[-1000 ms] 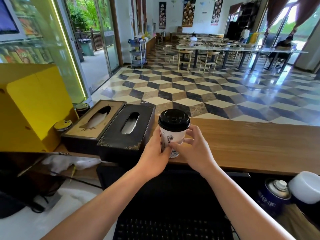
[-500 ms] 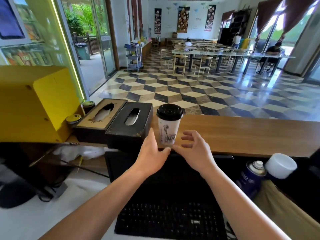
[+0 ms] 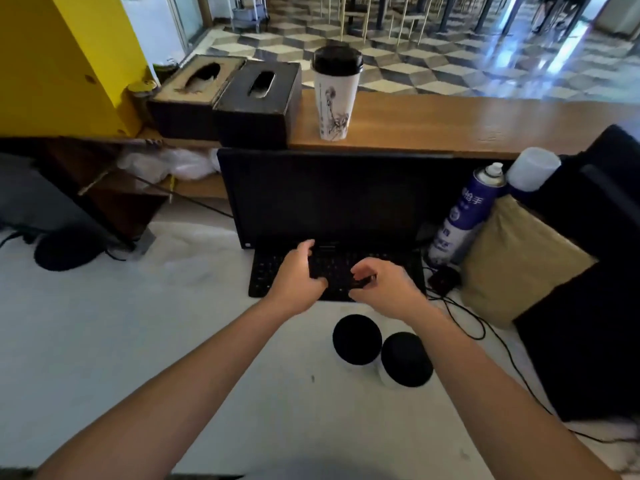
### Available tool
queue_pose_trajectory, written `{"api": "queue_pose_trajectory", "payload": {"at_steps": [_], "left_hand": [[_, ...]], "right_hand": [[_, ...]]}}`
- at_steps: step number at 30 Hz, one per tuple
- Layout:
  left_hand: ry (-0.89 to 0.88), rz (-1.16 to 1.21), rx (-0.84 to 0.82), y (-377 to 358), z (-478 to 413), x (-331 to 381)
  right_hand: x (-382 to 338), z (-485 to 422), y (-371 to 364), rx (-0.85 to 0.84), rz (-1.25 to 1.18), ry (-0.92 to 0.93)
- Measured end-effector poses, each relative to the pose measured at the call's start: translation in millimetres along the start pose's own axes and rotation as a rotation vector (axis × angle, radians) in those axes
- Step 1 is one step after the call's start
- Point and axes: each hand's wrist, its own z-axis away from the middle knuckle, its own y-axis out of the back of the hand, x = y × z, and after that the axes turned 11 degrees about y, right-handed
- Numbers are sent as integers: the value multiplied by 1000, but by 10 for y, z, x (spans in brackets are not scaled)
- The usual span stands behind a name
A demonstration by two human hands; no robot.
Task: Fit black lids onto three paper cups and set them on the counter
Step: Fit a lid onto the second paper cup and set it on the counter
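Overhead, one lidded paper cup (image 3: pixel 335 93) stood upright on the wooden counter (image 3: pixel 450 123), well apart from both hands. Left hand (image 3: pixel 299 277) and right hand (image 3: pixel 382 289) hovered empty, fingers loosely curled, above the keyboard (image 3: pixel 332 268). Two more lidded cups (image 3: pixel 356 339) (image 3: pixel 407 360) stood touching on the white desk (image 3: pixel 104 323), just near the right wrist.

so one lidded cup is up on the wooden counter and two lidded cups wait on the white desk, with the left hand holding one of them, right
Not quite. The head view shows the left hand empty, over the keyboard. The rest holds: one lidded cup on the wooden counter, two lidded cups on the white desk.
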Motion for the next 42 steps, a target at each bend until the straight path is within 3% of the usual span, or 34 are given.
{"api": "queue_pose_trajectory", "payload": {"at_steps": [3,11,17,22,24,26,29,32,37,42], "left_hand": [[54,-21,-97,-230,167,-290],[143,-41,-282,-739,471,-687],[77,97,-269,-904,605,-900],[29,158,-183,-778,725,-967],[-20,88,-135,-702,773,-981],[-61,-22,-46,-642,814,-1052],[-47,-90,56,-557,915,-1134],[-9,-17,51,-502,1023,-1157],[83,173,-136,-307,1165,-1137],[27,289,-347,-50,1251,-1056]], "right_hand": [[160,181,-169,-119,78,-30],[318,435,-512,-239,234,-18],[339,507,-650,-191,343,75],[325,490,-658,-35,16,-28],[299,503,-705,-1,-216,-166],[246,513,-805,12,-287,-212],[123,537,-981,-6,-127,-88],[-26,568,-1071,-70,35,36],[-270,594,-977,-151,136,123],[-492,644,-781,-242,152,279]]}}
